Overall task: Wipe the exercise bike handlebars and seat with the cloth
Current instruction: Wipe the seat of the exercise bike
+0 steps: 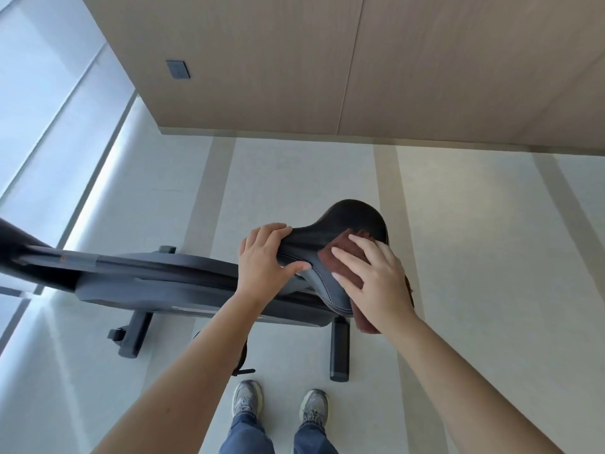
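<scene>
The black seat (352, 221) of the exercise bike (157, 273) stands in the middle of the view, its nose pointing left. My left hand (265, 260) grips the seat's nose, fingers over the top and thumb on the near side. My right hand (376, 276) presses a dark red cloth (340, 257) flat against the seat's near side, fingers spread and straight. Part of the cloth hangs below my right wrist. The handlebar stem runs off the left edge; the handlebars themselves are out of view.
The bike's two floor stabiliser bars (339, 348) stand on a pale floor just ahead of my feet (281, 407). A wood-panelled wall (360, 67) with a grey switch plate rises behind. A bright window (49, 126) fills the left side.
</scene>
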Demonstrator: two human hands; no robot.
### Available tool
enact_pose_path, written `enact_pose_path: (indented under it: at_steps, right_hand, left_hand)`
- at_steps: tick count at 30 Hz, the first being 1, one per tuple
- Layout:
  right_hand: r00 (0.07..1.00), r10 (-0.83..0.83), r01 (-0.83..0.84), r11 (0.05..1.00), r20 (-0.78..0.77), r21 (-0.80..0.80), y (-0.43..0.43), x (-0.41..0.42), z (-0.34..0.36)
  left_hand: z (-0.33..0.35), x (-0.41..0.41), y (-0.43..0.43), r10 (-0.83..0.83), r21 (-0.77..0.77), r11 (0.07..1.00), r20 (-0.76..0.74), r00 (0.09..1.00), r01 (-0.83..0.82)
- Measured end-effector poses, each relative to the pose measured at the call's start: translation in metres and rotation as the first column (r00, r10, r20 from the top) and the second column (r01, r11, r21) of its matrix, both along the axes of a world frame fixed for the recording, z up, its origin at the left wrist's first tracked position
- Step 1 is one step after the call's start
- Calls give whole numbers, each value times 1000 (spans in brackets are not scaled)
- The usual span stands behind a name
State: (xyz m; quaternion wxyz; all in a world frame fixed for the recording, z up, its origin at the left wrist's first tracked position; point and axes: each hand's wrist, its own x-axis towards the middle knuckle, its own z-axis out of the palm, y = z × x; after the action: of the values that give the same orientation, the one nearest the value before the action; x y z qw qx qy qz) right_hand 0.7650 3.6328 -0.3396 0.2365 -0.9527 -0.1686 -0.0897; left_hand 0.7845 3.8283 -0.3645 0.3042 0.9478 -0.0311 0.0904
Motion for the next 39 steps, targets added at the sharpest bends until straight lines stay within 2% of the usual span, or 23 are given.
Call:
enact_pose_path:
  at_steps: [3,5,7,12,15,18,21,23,26,30,33,35,39]
  right_hand:
    - [995,-74,72,997,-60,-31,23,48,7]
    - [977,-171,156,980,-129,-120,38,77,9]
    - [969,-209,182,965,-133,-191,44,82,7]
    - [969,-243,238,964,-31,-123,44,8,3]
    - [955,-295,290,935,6,-205,55,-15,1]
    - [955,-295,284,938,-29,-199,61,21,4]
    - [949,-279,244,946,-150,-215,62,67,6]
    - [945,-278,233,942,-172,-243,62,76,5]
    - [952,-276,238,939,-135,-247,56,50,6]
    - [945,-326,320,935,-14,-153,40,-10,2]
    - [940,-336,340,936,55,-90,36,-20,-1]
    - [932,-362,362,929,5,-74,34,3,1]
    - [877,-424,431,902,-227,-22,17,73,8]
  left_hand:
    - [0,2,-1,19,-23,1000,7,1000,-19]
    - [-1,2,0,22,-34,999,1,1000,-22]
    - [-2,2,0,23,-40,999,-4,1000,-23]
    - [-1,1,0,30,-69,997,-34,999,-32]
    - [-1,1,-1,33,-93,995,-47,998,-37]
    - [-4,4,0,36,-95,995,-40,999,-39]
    - [-7,4,1,47,-100,994,-43,998,-51]
    - [-7,3,0,43,-106,993,-44,998,-47]
    - [-6,3,1,31,-110,993,-52,998,-37]
    - [-5,3,1,31,-111,993,-49,998,-36]
    - [-5,4,1,40,-118,992,-38,998,-45]
    - [-6,4,0,41,-117,992,-33,999,-44]
    - [-6,4,0,44,-109,993,-30,999,-47]
